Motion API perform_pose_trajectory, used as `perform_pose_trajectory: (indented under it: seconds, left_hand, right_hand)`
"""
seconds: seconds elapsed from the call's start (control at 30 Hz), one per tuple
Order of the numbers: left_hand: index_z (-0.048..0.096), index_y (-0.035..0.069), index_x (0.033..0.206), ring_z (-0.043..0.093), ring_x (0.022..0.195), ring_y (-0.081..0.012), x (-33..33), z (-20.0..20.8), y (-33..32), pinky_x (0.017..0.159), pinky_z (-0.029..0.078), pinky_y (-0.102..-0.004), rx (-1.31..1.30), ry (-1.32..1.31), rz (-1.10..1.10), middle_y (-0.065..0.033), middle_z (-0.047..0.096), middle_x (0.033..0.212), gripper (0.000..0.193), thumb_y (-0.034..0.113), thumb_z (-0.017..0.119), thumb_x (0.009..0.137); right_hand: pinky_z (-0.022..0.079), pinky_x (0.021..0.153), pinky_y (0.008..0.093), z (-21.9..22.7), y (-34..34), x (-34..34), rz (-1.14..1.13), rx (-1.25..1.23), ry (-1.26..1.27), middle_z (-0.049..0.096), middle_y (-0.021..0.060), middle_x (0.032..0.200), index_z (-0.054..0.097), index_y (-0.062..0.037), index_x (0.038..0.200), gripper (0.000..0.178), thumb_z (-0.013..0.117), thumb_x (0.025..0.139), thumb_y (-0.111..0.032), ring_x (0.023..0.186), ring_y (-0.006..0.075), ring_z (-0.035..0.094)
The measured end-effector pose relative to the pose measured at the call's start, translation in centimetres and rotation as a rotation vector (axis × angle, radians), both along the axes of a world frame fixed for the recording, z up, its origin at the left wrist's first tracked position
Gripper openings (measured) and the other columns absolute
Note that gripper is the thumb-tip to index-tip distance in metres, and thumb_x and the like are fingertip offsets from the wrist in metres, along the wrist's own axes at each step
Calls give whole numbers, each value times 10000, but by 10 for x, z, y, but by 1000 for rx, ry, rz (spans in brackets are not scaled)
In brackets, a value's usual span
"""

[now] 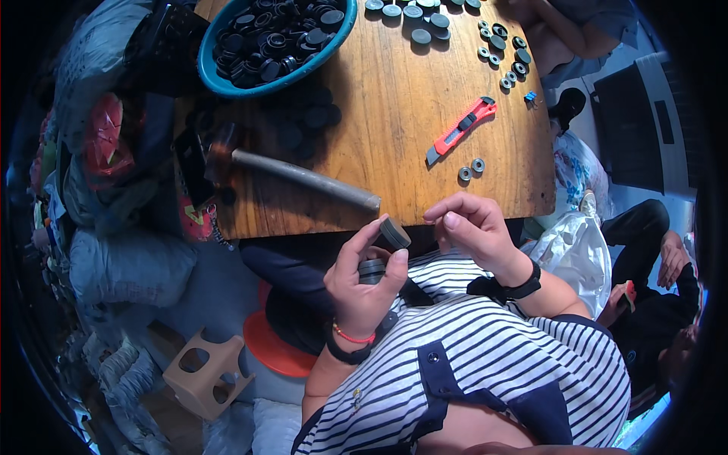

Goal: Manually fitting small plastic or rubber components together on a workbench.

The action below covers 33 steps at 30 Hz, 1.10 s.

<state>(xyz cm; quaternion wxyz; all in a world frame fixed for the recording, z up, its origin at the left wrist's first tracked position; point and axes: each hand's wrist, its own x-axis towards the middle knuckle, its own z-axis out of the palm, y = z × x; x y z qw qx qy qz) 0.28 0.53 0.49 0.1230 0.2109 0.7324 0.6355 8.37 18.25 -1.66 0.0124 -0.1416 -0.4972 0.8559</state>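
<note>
My left hand (362, 277) grips a round black cap (394, 233) by its rim between thumb and forefinger, its brownish face tilted up and to the right. A second dark ringed cylinder (371, 270) sits lower, against the fingers of the same hand. Just to the right, my right hand (478, 235) is raised at the table's front edge, forefinger and thumb drawn together; whatever they may pinch is too small to make out. Beyond it on the wooden table (379, 114) lie two small metal-centred rings (471, 169) and a red utility knife (462, 130) with its blade out.
A hammer with a grey pipe handle (303, 178) lies left. A teal basin (334, 57) full of black caps stands at the back left; more caps (425, 21) and rings lie at the back right. Other people sit beyond the table's right side. A beige stool (206, 371) is lower left.
</note>
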Motion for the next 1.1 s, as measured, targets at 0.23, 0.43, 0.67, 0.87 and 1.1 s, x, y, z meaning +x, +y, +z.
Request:
perform_pose_trajectory:
  seconds: [0.23,0.43,0.67,0.87,1.1]
  left_hand:
    - [498,-14,1167,563,673,-62,-11,-13,9,533,441,-170,511,-860,-106,-28,616,877,441,299,635,888]
    - [498,71,1148,557,624,-105,-27,-50,-19,459,428,-196,757,-1170,-45,-68,584,867,265,282,463,990]
    - [526,66,1053,556,759,-142,-29,-61,-37,442,440,-213,892,-1180,-100,-106,534,1069,327,382,470,988]
    - [570,50,1029,612,754,-137,-32,-52,-40,477,444,-213,669,-969,-99,-105,633,1027,127,151,554,953]
    - [538,14,1215,613,788,-110,-42,-61,-6,501,420,-200,308,-841,168,-98,634,1086,302,141,556,942]
  right_hand:
    - [423,938,386,1,-22,-28,82,949,449,536,182,1196,559,16,1242,388,605,871,-87,1091,312,535]
    - [421,959,359,5,-6,-75,275,666,263,545,128,1316,406,-53,1407,600,657,883,-200,1163,232,555]
    - [479,785,355,-34,-11,-198,84,1650,189,568,150,967,537,-48,1165,332,640,855,-109,888,312,587]
    - [496,717,391,-25,-1,-158,-11,1228,265,566,108,922,618,-71,1009,184,624,825,-59,875,305,601]
    - [510,759,399,-52,-3,-120,245,1604,199,513,168,1003,557,-20,1005,270,620,744,-39,921,336,583]
